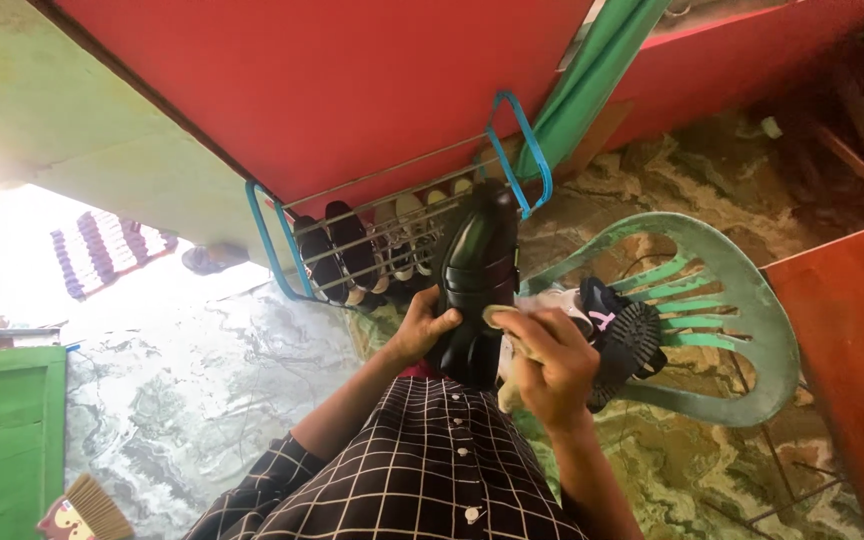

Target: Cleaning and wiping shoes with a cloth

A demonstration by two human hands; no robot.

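Note:
My left hand [420, 326] grips the side of a glossy black leather shoe [476, 262], holding it up with the toe pointing away from me. My right hand [550, 365] presses a pale cloth [508, 350] against the shoe's near side. I wear a dark checked shirt [422, 470]. Just right of my right hand, another black shoe with a chunky tread sole [624, 340] lies on the seat of a green plastic chair [742, 300], next to some white and black items with a pink mark.
A blue-framed wire shoe rack [392, 240] with several shoes stands against a red wall [332, 80]. A red wooden surface [852, 350] is at the right. The floor is marbled green and white. A green panel [2, 430] and a brush [87, 510] sit bottom left.

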